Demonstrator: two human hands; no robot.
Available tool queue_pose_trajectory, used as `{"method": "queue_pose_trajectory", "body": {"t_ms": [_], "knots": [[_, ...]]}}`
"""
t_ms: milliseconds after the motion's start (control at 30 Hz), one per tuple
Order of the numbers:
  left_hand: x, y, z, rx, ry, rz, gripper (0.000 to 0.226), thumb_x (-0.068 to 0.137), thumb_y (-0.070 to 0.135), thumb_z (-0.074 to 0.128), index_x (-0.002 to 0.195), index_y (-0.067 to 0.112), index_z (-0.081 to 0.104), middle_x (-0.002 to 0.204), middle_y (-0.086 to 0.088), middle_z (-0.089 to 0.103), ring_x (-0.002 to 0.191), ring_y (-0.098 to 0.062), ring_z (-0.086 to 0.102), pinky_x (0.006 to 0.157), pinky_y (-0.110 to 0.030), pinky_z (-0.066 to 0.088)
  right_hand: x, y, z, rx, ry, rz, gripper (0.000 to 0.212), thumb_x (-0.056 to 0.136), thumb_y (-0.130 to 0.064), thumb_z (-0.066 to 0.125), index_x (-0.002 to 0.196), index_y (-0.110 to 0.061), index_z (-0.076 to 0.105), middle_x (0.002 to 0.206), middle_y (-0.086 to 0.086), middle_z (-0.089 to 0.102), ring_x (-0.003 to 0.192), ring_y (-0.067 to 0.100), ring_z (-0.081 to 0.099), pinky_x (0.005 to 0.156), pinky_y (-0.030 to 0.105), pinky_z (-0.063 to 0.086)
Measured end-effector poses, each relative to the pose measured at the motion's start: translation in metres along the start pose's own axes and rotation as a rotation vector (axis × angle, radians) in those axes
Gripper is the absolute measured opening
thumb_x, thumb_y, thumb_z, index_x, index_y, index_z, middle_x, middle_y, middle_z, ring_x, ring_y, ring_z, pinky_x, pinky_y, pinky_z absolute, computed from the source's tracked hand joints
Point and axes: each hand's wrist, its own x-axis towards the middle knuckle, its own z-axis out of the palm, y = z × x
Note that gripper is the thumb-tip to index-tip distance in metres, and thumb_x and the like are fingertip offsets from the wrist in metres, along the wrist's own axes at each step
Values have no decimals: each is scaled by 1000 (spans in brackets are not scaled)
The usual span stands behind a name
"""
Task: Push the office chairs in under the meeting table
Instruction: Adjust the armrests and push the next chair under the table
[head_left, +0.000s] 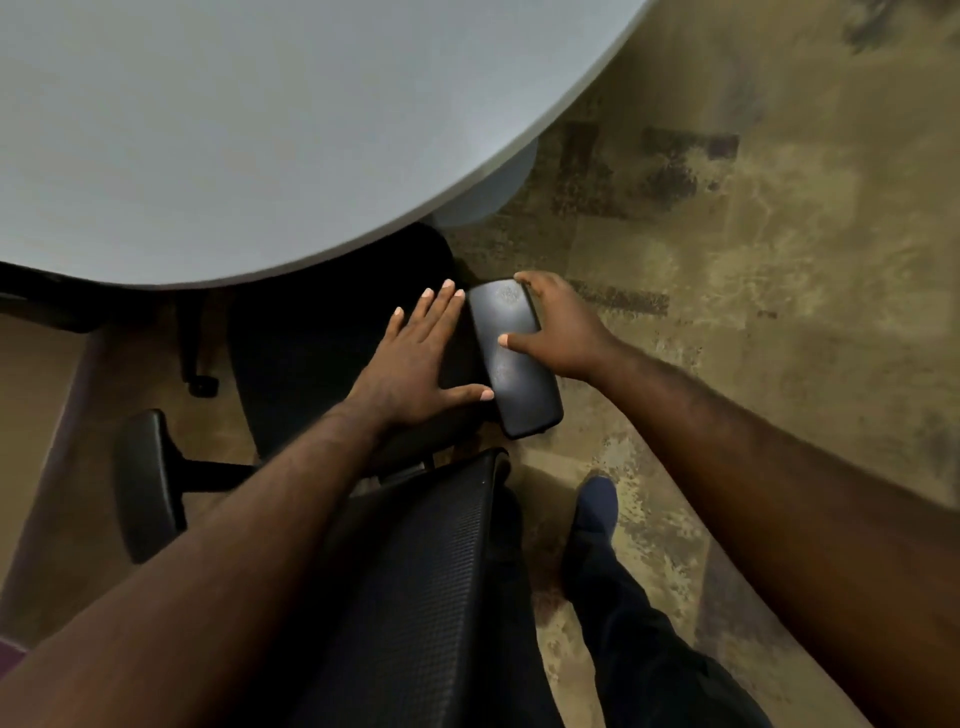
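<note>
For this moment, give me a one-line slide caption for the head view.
Right hand grips the office chair's armrest, left hand flat on the seat, chair partly under the meeting table.

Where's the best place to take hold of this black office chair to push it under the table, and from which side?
Grip the right armrest pad, where the right hand already grips it from the outer side, thumb on top. It is long, flat and rigid. The left hand lies flat on the seat beside it. The mesh backrest top edge also looks usable from behind.
</note>
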Motion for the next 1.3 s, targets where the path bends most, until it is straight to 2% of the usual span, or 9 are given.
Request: {"method": "queue_pose_trajectory", "body": {"t_ms": [100,167,300,500,800,1000,1100,1200,1300], "knots": [[-27,3,-33,-45,74,-34,114,73,75,55,155,22,-3,162,4,-10,147,-12,-10,118,-41,-3,-13,-33,-24,-18,28,-88,69,82,-23,76,141,-10,45,147,10,40,135,21,38,104,22,29],[-47,5,-56,-100,115,-57,111,73,72,56,155,22,0,163,5,-7,148,-12,-6,118,-39,-1,-24,-55,-39,-15,62,-138,62,82,-23,76,137,-10,51,143,8,46,131,19,43,100,20,31],[-98,0,-96,-129,205,-72,103,80,61,62,156,24,2,163,9,-3,148,-9,-4,119,-35,0,-51,-93,-55,5,50,-193,52,84,-28,74,132,-18,56,136,1,54,120,16,52,90,25,41],[-185,-10,-143,-123,274,-107,100,75,70,48,156,27,6,160,14,0,145,1,-2,118,-29,-2,-107,-146,-51,-89,63,-323,52,84,-30,73,132,-22,55,137,-4,53,125,10,48,92,20,36],[-312,-24,-158,-196,342,-86,92,75,63,54,153,23,25,160,7,22,147,-8,10,121,-39,7,-209,-214,-1,-223,63,-492,50,85,-35,71,132,-26,54,136,-7,53,116,-3,43,90,10,29],[-377,-26,-154,-283,388,-86,84,76,60,58,149,26,35,156,7,33,145,-6,18,120,-40,19,-268,-236,29,-273,66,-548,48,85,-41,69,130,-28,56,137,-10,52,123,3,47,102,27,39],[-408,-29,-149,-274,438,-55,74,78,61,57,142,25,47,146,7,47,139,-7,36,113,-29,32,-298,-239,41,-275,81,-590,42,85,-40,69,124,-26,61,127,-11,59,116,2,52,98,28,46],[-438,-33,-135,-246,506,-6,56,84,64,56,121,23,64,119,9,64,109,-5,57,89,-9,39,-326,-235,56,-283,87,-626,21,86,-46,65,100,-30,65,99,-14,64,92,2,59,77,29,53],[-463,-36,-112,-177,586,16,36,84,60,56,89,27,68,87,14,59,84,-6,55,70,-14,41,-346,-226,72,-323,48,-607,25,86,-59,55,85,-34,59,82,-14,60,77,3,58,64,33,52]]}}
